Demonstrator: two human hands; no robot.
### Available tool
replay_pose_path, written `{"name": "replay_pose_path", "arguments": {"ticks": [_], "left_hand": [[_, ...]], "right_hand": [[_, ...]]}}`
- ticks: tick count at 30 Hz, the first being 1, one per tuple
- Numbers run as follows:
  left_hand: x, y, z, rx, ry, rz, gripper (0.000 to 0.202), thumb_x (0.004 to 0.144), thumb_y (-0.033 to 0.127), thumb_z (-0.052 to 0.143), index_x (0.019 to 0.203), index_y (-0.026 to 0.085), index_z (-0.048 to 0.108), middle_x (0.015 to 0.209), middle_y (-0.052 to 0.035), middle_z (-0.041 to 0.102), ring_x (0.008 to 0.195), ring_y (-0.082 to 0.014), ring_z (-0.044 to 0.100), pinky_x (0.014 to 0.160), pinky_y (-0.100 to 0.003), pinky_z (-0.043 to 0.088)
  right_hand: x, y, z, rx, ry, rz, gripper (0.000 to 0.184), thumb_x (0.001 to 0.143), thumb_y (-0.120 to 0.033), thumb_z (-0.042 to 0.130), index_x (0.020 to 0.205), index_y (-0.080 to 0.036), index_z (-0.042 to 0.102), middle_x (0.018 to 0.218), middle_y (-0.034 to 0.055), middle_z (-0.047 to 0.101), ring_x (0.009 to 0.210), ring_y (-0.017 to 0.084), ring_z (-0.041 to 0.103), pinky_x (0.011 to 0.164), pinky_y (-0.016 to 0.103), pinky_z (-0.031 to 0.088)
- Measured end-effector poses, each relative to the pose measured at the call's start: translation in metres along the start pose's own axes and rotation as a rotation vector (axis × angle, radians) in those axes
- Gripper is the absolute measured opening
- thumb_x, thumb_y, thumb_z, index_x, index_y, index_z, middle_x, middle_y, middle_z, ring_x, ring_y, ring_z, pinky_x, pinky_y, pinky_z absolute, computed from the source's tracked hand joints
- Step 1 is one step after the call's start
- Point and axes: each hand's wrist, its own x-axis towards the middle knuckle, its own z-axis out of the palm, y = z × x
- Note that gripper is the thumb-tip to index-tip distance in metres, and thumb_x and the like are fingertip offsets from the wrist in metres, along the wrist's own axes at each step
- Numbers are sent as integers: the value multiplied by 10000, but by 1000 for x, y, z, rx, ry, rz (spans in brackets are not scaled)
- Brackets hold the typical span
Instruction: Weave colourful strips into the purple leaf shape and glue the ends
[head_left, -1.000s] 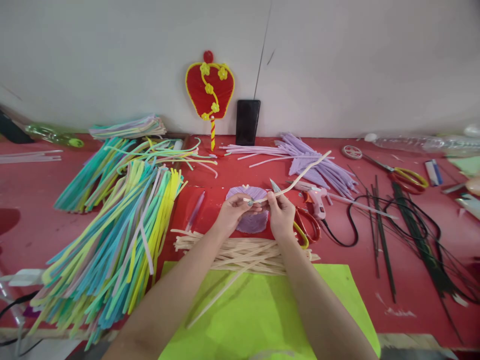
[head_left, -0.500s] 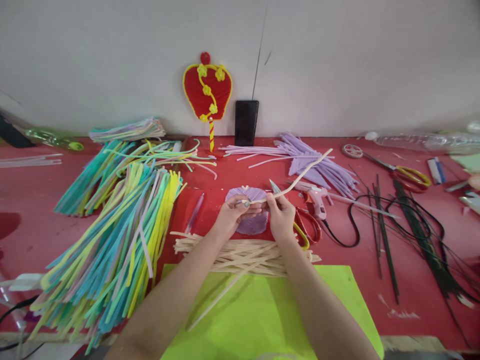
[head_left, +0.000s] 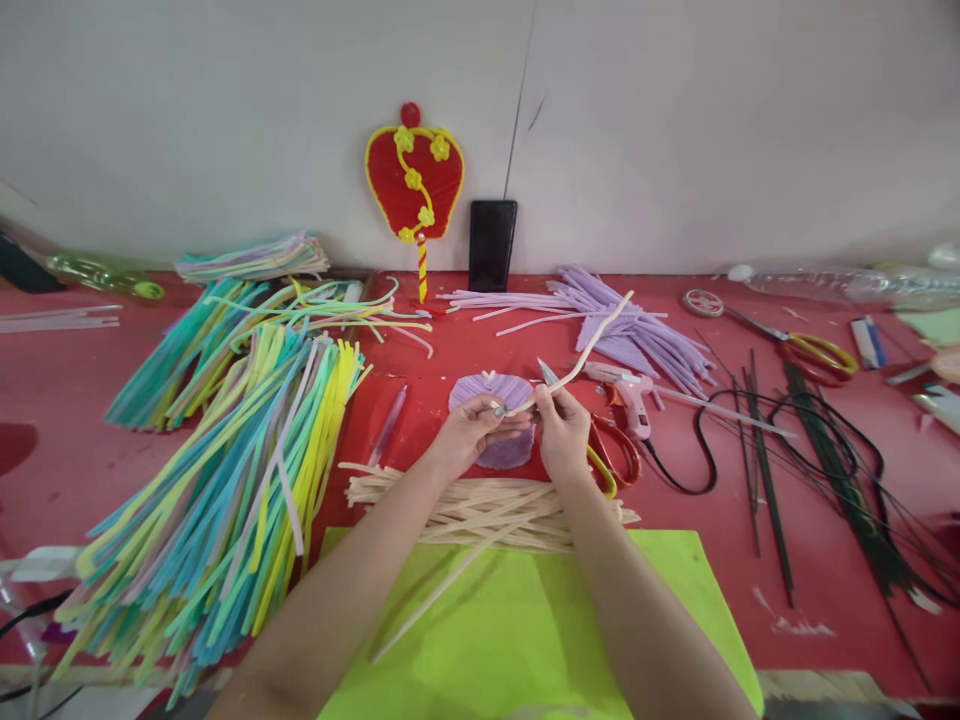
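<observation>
A cream pipe cleaner [head_left: 592,342] runs between my two hands, its long free end rising to the upper right. My left hand [head_left: 472,432] pinches it near its left end, and my right hand [head_left: 562,425] grips it between thumb and fingers. Under both hands lies a flat purple pipe-cleaner piece [head_left: 487,391] with a small cream bit at its top edge. Scissors [head_left: 621,450] with red and yellow handles rest beneath my right hand, their blade tips showing above it. Closer to me is a pile of cream pipe cleaners [head_left: 480,510].
Multicoloured pipe cleaners [head_left: 225,500] heap up on the left. Purple pipe cleaners [head_left: 637,325], a pink glue gun [head_left: 634,400], more scissors [head_left: 810,350] and dark green stems [head_left: 847,490] lie right. A red fan [head_left: 416,185] and phone [head_left: 493,245] stand at the wall. A lime-green mat [head_left: 525,620] is in front.
The free end of the cream pipe cleaner has swung left and slightly up, now standing steeper. Both hands keep their grip in nearly the same place.
</observation>
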Motion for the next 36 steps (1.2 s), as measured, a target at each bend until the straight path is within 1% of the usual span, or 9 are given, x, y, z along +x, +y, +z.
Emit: {"name": "replay_pose_path", "arguments": {"ticks": [7, 14, 17, 20, 25, 28, 31, 34, 36], "left_hand": [[2, -2, -3, 3, 0, -14, 397, 474, 346, 832, 662, 140, 549, 695, -27, 702, 712, -160, 683, 715, -254, 534], [2, -1, -1, 44, -20, -37, 397, 462, 322, 836, 620, 126, 529, 620, 5, 670, 618, -100, 649, 653, -197, 514], [3, -2, -1, 52, -19, -28, 390, 471, 313, 831, 628, 131, 524, 610, 11, 666, 594, -87, 640, 626, -178, 508], [3, -2, -1, 47, -18, -23, 401, 479, 314, 829, 679, 139, 528, 616, 9, 672, 581, -81, 637, 609, -165, 505], [3, -2, 0, 83, -11, -41, 435, 488, 343, 822, 735, 146, 523, 623, 7, 669, 576, -98, 644, 589, -178, 514], [3, -2, -1, 79, -12, -8, 436, 512, 368, 808, 761, 152, 524, 619, 14, 657, 566, -104, 641, 572, -188, 512], [2, -2, 0, 75, -36, 20, 435, 525, 400, 796, 767, 159, 527, 608, 23, 640, 552, -111, 634, 557, -204, 506], [1, -3, 1, 113, -62, 62, 398, 523, 363, 802, 741, 157, 540, 621, 24, 632, 572, -123, 633, 574, -233, 503], [2, -4, 1, 143, -56, 129, 350, 526, 315, 804, 712, 153, 556, 680, 14, 639, 633, -128, 636, 614, -251, 501]], "right_hand": [[0, 0, 0, 1, -26, 3, 299, 758, -437, 587, 616, -175, 560, 527, -42, 549, 484, 93, 485, 498, 234, 409], [-1, -6, 2, 22, -41, 17, 309, 732, -453, 600, 604, -177, 548, 502, -40, 551, 445, 92, 474, 467, 237, 399], [-1, -7, 2, 22, -37, 9, 310, 731, -458, 598, 603, -181, 546, 500, -40, 552, 441, 93, 472, 467, 240, 397], [-1, -5, 2, 19, -40, -6, 312, 743, -457, 591, 606, -181, 544, 508, -40, 548, 449, 93, 475, 476, 241, 399], [-2, -5, 0, -27, -46, -63, 330, 801, -452, 533, 609, -184, 522, 503, -49, 509, 457, 88, 457, 486, 237, 386], [-3, -8, 0, -80, -59, -103, 342, 841, -439, 483, 610, -188, 506, 489, -52, 489, 458, 87, 445, 489, 235, 374], [-3, -10, 0, -106, -75, -119, 341, 852, -436, 469, 616, -192, 496, 487, -53, 484, 459, 88, 441, 491, 236, 368], [-3, -9, 0, -97, -70, -116, 340, 854, -432, 473, 614, -192, 496, 486, -54, 481, 457, 89, 440, 495, 240, 369], [-2, -8, 0, -80, -56, -108, 343, 851, -430, 481, 606, -192, 495, 495, -52, 486, 457, 89, 445, 491, 240, 369]]}}
